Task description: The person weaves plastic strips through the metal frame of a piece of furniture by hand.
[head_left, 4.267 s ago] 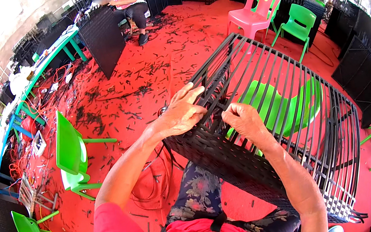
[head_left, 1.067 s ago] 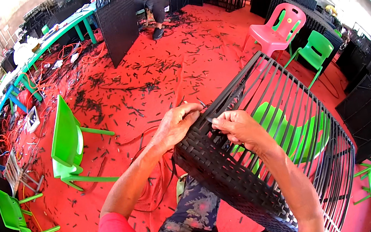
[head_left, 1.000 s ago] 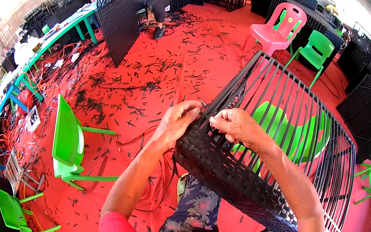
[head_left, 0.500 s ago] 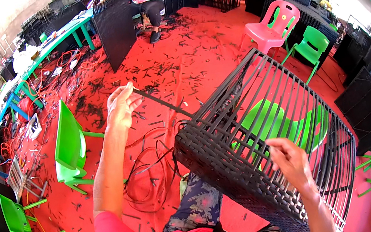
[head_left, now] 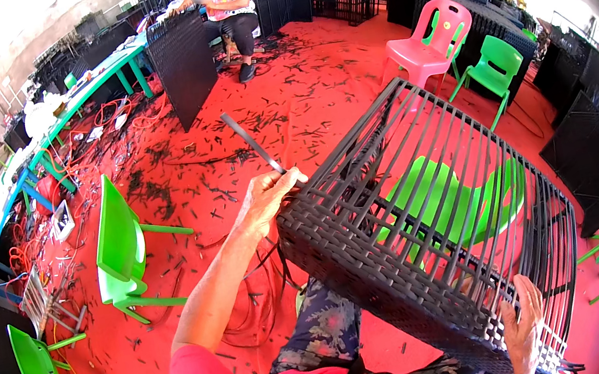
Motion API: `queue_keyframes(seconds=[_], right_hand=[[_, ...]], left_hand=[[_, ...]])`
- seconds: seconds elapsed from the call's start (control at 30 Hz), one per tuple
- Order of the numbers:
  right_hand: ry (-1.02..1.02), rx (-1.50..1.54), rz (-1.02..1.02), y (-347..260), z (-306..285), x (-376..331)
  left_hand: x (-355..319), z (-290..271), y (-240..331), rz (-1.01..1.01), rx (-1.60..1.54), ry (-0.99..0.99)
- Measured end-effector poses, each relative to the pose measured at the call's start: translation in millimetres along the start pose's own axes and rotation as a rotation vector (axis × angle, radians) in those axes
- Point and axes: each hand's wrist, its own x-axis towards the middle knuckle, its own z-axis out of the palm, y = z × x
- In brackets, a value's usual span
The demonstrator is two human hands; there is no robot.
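Across my lap leans a black woven frame (head_left: pixel 385 264). A dense basket weave covers its near side, and long bare slats (head_left: pixel 463 158) run over the rest. At its left corner my left hand (head_left: pixel 269 199) pinches a flat black strip (head_left: pixel 252 143), whose free end sticks up past my fingers. My right hand (head_left: pixel 523 320) rests at the near right end of the weave, fingers mostly stretched and apart against the slats. Part of that hand's grip side is hidden. A green chair (head_left: pixel 450 200) shows through the slats.
Green chairs (head_left: pixel 122 250) stand at the left, another green chair (head_left: pixel 496 68) and a pink chair (head_left: pixel 430 44) beyond the frame. Black scraps litter the red floor (head_left: pixel 288 121). A person (head_left: pixel 231 15) sits behind a black panel (head_left: pixel 184 67). A long table (head_left: pixel 84 77) runs along the left.
My left hand has come down and right to the frame's corner, the strip now pointing up. My right hand has moved from mid-weave toward the near right end, its fingers spreading.
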Motion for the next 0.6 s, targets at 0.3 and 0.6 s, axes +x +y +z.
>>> queue_keyframes(seconds=[0.3, 0.6], right_hand=[[-0.022, 0.058, 0.141, 26, 3, -25], [-0.021, 0.063, 0.126, 0, 0, -26]], left_hand=[[0, 6, -6, -0.009, -0.041, 0.075], [22, -36, 12, -0.023, -0.092, 0.249]])
